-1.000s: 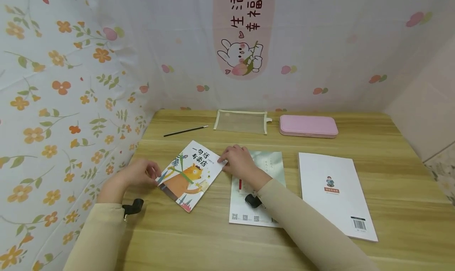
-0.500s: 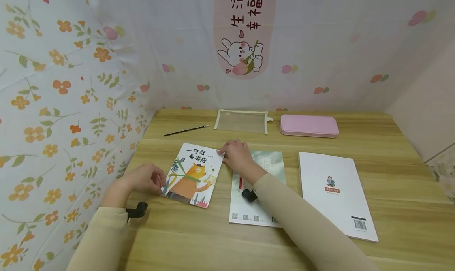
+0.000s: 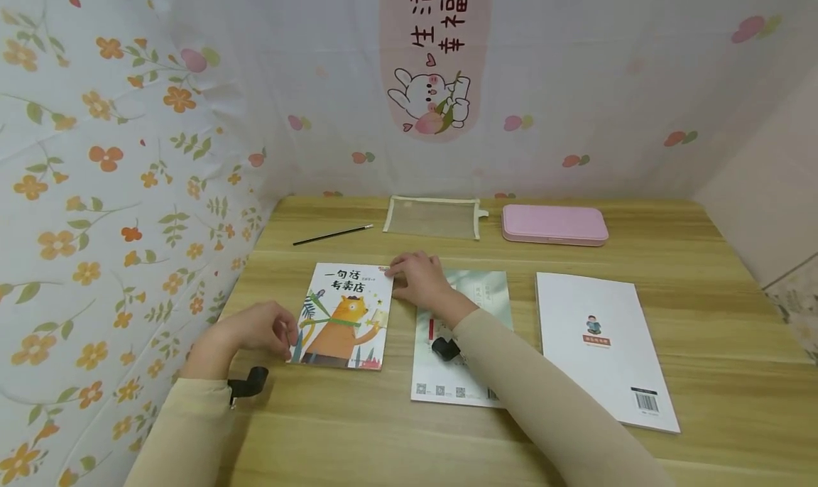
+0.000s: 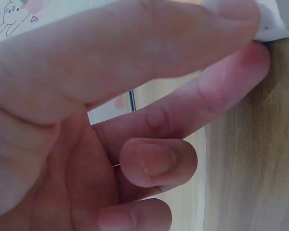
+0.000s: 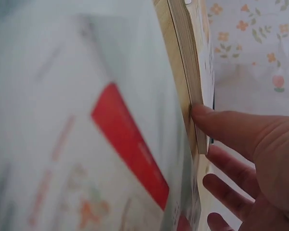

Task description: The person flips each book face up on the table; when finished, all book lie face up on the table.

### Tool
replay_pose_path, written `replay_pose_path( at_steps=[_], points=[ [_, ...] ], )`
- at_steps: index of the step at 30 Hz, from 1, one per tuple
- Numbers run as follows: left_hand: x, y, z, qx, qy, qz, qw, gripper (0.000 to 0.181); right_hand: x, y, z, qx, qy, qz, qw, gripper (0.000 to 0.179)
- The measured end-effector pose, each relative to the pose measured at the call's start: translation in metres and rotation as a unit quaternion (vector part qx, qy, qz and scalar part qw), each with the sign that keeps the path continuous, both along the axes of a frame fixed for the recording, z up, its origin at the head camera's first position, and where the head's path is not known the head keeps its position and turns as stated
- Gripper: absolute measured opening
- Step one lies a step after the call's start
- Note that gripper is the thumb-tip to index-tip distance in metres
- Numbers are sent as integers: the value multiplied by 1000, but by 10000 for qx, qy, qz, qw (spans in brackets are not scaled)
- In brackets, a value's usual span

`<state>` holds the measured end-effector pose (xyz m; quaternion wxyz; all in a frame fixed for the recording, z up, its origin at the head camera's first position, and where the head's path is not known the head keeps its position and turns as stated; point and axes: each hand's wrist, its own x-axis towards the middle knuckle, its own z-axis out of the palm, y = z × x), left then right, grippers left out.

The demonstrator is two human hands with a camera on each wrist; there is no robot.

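Note:
A picture book [image 3: 341, 331] with a bear on its cover lies face up at the left of the table, nearly square to me. My left hand [image 3: 258, 329] pinches its lower left corner. In the left wrist view, thumb and index finger meet at the white corner of the book [image 4: 279, 24], the other fingers curled below. At the upper right corner is my right hand [image 3: 422, 285]. The right wrist view has its thumb against the page edges of the book [image 5: 185, 62], with the index finger round the corner.
Under my right forearm lies a pale green book [image 3: 441, 380]; a white-backed book [image 3: 601, 359] is further right. Along the back are a black pencil [image 3: 332, 236], a mesh zip pouch [image 3: 433, 219] and a pink pencil case [image 3: 554, 226]. Floral cloth [image 3: 115, 210] hangs at the left.
The picture book has turned from a slant to nearly straight, its top shifting left. Both hands have moved with it, the left slightly down and right, the right slightly left and up.

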<state>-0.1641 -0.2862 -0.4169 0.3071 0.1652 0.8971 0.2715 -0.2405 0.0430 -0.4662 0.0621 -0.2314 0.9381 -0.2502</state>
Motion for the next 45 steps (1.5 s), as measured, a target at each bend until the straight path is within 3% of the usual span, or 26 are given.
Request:
replay_pose_path(
  at_steps=[3,10,14,27,38,45],
  points=[
    [1,1,1,-72,151,21,9999,11,3,4,0,7,-3,60,10000,36],
    [-2,16,-5,-231,1283,446,9905,6,13,22,3,31,-25,-28,10000,33],
    [-5,31,-9,-236,1634,608,9844,9,20,37,9,-67,-114,-136,9998,34],
    [-6,84,-13,-121,1972,227,9800,11,32,98,23,54,402,-560,9976,31],
    [11,133,-23,307,2044,-346,9778,10,36,155,13,433,449,-798,9949,31],
    [19,155,-24,280,1814,-602,9812,16,37,180,11,566,428,-870,9937,34]
  ],
)
